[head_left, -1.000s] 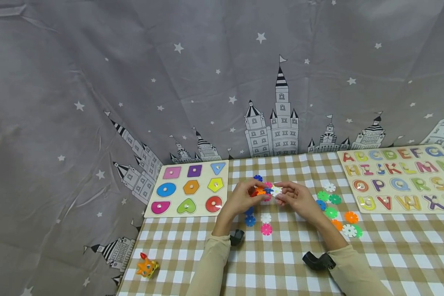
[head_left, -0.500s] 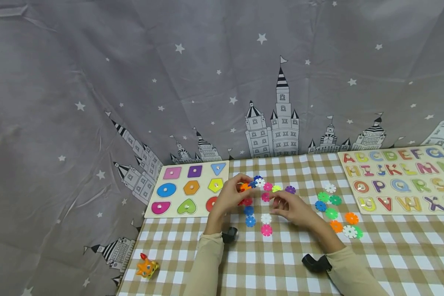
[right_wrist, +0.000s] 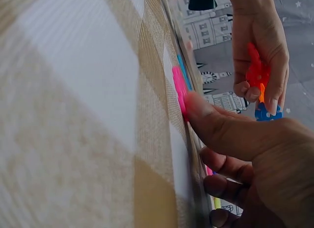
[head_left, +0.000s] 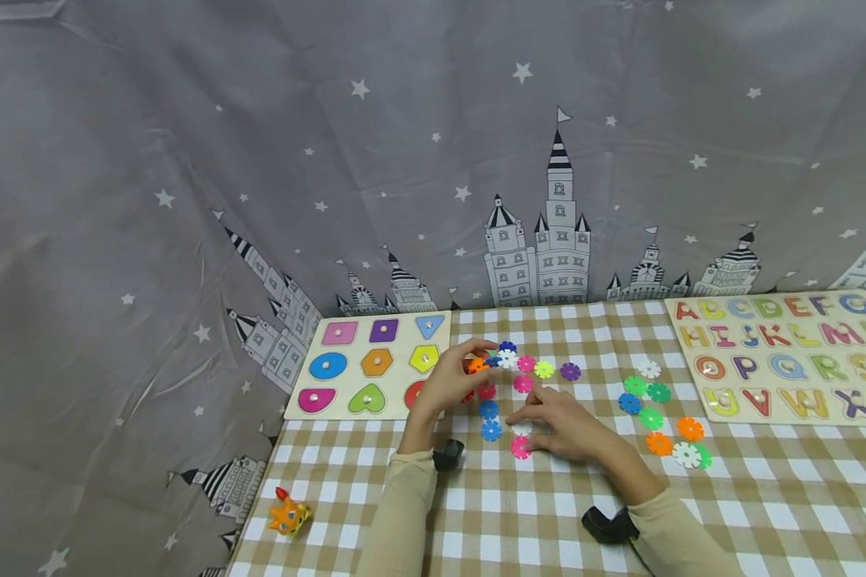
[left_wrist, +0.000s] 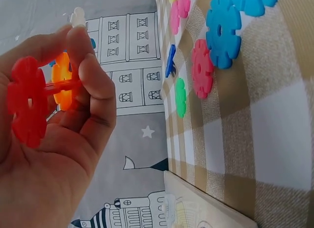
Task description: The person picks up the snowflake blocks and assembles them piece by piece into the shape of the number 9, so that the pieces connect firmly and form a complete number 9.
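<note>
My left hand (head_left: pixel 443 385) pinches a chain of interlocking snowflake discs above the table. In the left wrist view the chain shows a red disc (left_wrist: pixel 28 103), an orange disc (left_wrist: pixel 62 81) and a white disc (left_wrist: pixel 77 16); a blue disc (right_wrist: pixel 268 113) shows between them in the right wrist view. Low over the cloth, my right hand (head_left: pixel 570 425) has its thumb at the edge of a pink disc (head_left: pixel 520 447). Its index finger reaches beside a white disc (head_left: pixel 522 429), partly hidden under the hand. Those fingers look spread, not closed round either disc.
Loose discs lie around the hands, among them a blue disc (head_left: pixel 491 431), a yellow disc (head_left: pixel 544 369) and a purple disc (head_left: pixel 570 371). More discs (head_left: pixel 651 418) lie at right. A shape puzzle (head_left: pixel 397 377), an alphabet puzzle (head_left: pixel 754 353) and an orange toy figure (head_left: pixel 287 514) sit farther out.
My right hand has let go of the white end of the chain and moved down toward the near pink and white discs. My left hand has shifted slightly left, still holding the chain.
</note>
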Action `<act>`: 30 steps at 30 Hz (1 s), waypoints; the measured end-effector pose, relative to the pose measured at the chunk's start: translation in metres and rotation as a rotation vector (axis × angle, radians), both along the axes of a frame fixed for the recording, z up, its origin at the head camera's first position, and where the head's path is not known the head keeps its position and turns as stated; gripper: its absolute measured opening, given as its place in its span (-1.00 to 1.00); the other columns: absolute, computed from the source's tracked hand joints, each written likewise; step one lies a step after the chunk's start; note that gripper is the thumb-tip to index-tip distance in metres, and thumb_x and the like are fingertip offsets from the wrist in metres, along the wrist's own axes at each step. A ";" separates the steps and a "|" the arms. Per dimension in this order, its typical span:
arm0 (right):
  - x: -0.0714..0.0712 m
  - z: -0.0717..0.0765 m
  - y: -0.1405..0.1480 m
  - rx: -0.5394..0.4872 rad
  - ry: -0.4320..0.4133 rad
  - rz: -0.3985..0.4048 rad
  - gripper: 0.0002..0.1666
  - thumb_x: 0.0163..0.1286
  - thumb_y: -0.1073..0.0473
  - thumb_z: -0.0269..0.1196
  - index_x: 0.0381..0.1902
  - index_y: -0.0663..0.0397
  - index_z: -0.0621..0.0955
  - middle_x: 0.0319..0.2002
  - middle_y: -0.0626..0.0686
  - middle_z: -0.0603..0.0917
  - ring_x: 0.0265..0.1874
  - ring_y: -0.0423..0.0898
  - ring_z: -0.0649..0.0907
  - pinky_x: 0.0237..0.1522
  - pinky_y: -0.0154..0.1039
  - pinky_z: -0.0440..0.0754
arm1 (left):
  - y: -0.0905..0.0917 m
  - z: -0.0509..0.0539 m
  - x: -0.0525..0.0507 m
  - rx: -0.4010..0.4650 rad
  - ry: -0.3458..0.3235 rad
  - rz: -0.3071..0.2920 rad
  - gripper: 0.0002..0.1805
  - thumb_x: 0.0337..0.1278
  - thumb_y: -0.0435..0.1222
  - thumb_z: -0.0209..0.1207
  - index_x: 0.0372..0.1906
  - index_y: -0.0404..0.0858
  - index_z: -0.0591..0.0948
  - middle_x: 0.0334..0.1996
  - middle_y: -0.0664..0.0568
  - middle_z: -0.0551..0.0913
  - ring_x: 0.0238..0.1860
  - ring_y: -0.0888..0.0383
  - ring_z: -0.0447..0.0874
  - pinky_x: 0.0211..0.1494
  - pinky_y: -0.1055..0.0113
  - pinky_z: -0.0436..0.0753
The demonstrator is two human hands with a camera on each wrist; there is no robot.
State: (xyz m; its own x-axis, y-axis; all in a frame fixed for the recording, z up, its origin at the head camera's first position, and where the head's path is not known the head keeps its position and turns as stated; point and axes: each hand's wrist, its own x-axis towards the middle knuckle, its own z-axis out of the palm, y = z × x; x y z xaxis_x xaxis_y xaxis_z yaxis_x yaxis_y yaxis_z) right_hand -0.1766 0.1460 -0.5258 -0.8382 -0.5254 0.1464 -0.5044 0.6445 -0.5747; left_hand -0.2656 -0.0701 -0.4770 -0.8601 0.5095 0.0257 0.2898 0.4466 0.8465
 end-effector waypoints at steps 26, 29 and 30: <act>0.004 0.005 -0.005 0.008 -0.074 -0.027 -0.64 0.02 0.03 0.54 -0.37 -0.20 0.53 -0.28 -0.14 0.39 -0.38 -0.26 0.35 -0.28 -0.34 0.33 | 0.000 -0.002 -0.001 0.009 -0.025 0.000 -0.58 0.20 -0.28 0.30 0.16 -0.28 0.61 -0.09 -0.14 0.63 -0.17 0.00 0.52 -0.09 0.27 0.54; 0.003 0.005 -0.004 -0.039 -0.095 -0.072 -0.68 0.11 0.13 0.48 -0.36 -0.14 0.50 -0.35 -0.12 0.41 -0.39 -0.24 0.38 -0.33 -0.35 0.37 | 0.002 0.009 0.005 0.009 -0.030 -0.020 -0.60 0.23 -0.33 0.26 0.16 -0.35 0.60 -0.02 -0.21 0.63 -0.04 -0.11 0.52 0.11 0.08 0.55; 0.002 0.006 -0.004 -0.054 -0.105 -0.084 -0.70 0.15 0.14 0.46 -0.36 -0.14 0.49 -0.38 -0.13 0.43 -0.41 -0.25 0.39 -0.35 -0.36 0.38 | 0.002 0.014 0.008 0.009 -0.032 -0.028 -0.61 0.24 -0.35 0.26 0.15 -0.37 0.60 0.00 -0.23 0.63 0.01 -0.13 0.51 0.18 0.03 0.53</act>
